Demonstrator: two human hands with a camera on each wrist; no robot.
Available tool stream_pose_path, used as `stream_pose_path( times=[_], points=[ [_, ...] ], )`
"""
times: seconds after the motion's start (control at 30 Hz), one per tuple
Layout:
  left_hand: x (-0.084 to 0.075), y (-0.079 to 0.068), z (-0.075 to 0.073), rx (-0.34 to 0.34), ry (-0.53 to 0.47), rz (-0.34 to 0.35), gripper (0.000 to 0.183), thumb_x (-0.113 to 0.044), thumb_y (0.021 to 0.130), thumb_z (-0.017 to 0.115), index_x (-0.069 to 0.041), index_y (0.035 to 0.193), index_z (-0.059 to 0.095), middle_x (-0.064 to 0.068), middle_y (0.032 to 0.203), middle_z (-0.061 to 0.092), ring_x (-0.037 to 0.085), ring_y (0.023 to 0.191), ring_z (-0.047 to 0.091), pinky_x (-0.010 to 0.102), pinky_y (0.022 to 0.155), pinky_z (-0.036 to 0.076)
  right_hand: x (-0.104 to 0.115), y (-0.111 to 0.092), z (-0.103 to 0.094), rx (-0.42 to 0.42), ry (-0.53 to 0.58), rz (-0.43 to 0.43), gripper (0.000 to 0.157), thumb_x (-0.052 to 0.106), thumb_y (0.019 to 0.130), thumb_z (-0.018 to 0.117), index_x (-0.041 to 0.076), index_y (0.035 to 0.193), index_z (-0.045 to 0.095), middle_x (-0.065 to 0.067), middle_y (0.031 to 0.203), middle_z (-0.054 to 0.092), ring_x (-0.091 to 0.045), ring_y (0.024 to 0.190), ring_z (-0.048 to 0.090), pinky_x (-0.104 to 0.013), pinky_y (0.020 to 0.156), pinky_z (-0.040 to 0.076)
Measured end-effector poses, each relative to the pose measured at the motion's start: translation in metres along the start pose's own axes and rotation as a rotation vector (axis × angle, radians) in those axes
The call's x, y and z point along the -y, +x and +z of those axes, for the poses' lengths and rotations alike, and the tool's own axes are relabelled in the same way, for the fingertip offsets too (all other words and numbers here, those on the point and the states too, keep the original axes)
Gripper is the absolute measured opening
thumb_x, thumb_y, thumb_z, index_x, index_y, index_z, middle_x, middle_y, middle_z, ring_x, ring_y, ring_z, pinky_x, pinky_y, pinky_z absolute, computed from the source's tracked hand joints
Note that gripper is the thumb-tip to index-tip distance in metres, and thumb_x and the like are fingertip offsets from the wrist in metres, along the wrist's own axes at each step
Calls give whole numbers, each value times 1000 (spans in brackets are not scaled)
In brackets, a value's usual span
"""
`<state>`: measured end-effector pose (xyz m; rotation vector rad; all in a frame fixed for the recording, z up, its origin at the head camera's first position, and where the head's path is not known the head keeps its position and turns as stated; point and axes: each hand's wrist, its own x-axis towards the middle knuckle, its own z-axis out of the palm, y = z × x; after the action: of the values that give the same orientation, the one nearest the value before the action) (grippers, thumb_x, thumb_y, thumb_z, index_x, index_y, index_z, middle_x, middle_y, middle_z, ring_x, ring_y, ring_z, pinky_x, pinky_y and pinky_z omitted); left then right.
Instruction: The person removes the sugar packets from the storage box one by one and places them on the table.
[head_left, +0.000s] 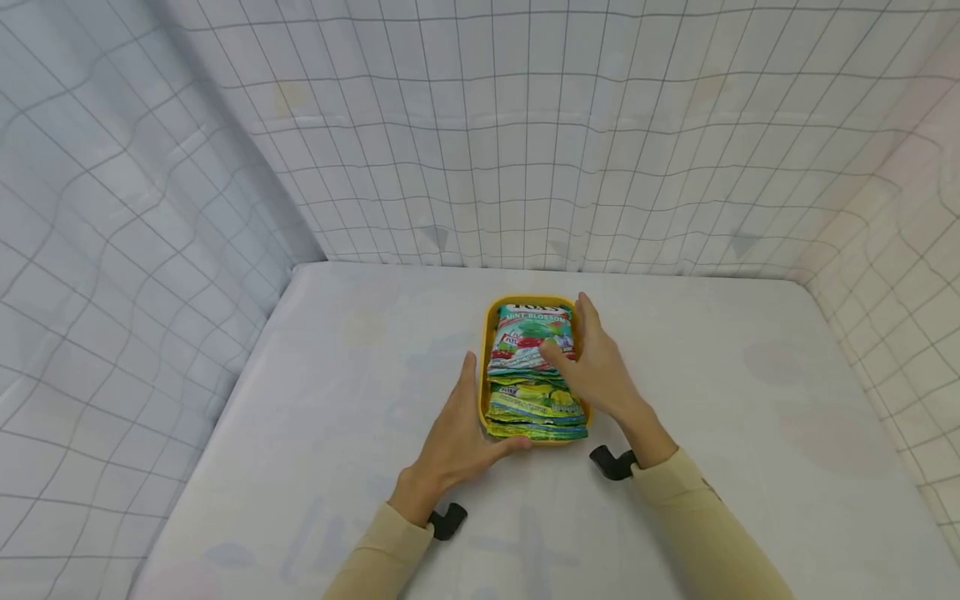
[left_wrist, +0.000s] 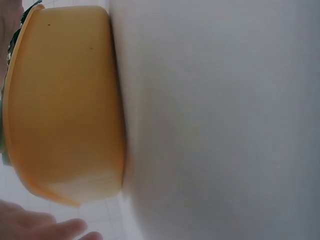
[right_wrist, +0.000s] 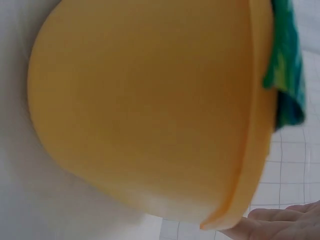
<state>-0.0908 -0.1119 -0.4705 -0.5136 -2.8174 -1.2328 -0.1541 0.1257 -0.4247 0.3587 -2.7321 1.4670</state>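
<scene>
A yellow plastic tub (head_left: 531,297) stands upright on the table, filled with candy packets. The red, white and green packet (head_left: 534,327) at the far end reads "MINT BLOSSOM"; several yellow-green packets (head_left: 536,400) overlap at the near end. My left hand (head_left: 450,437) lies along the tub's left side, its fingers straight and its thumb reaching across the near edge. On the other side my right hand (head_left: 603,375) has straight fingers along the right rim, its thumb over the mint packet. In the right wrist view a green packet edge (right_wrist: 287,70) pokes above the rim.
A white cloth-covered table (head_left: 360,375) extends around the tub. White grid-patterned curtains (head_left: 517,150) enclose it at the back and both sides. Short black pieces (head_left: 448,522) stick out at both wrists.
</scene>
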Motion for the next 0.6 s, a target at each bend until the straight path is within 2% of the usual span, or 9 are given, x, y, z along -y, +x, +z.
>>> stream_pose_path(
  times=[0.27, 0.4, 0.6],
  points=[
    [5, 3, 5, 3, -25, 2, 138, -63, 75, 83, -11, 163, -9, 12, 170, 7, 26, 152, 19, 47, 117, 30, -2, 4, 4, 16, -23, 30, 106, 63, 95, 59, 13, 164, -2, -15, 169, 11, -39, 149, 25, -61, 114, 29],
    [4, 3, 6, 7, -22, -10, 137, -62, 74, 85, -7, 163, -5, 15, 168, 14, 29, 150, 26, 49, 114, 34, -4, 8, 5, 23, -27, 40, 107, 65, 95, 58, 11, 164, -3, -21, 166, 16, -43, 146, 31, -63, 112, 31],
    [4, 5, 7, 18, -36, -8, 135, -63, 73, 85, -6, 164, 2, 9, 167, 20, 24, 148, 31, 46, 114, 36, -4, 11, 8, 41, -3, 80, 105, 61, 96, 60, 7, 164, 0, -27, 160, 27, -44, 142, 37, -62, 112, 31]
  ],
)
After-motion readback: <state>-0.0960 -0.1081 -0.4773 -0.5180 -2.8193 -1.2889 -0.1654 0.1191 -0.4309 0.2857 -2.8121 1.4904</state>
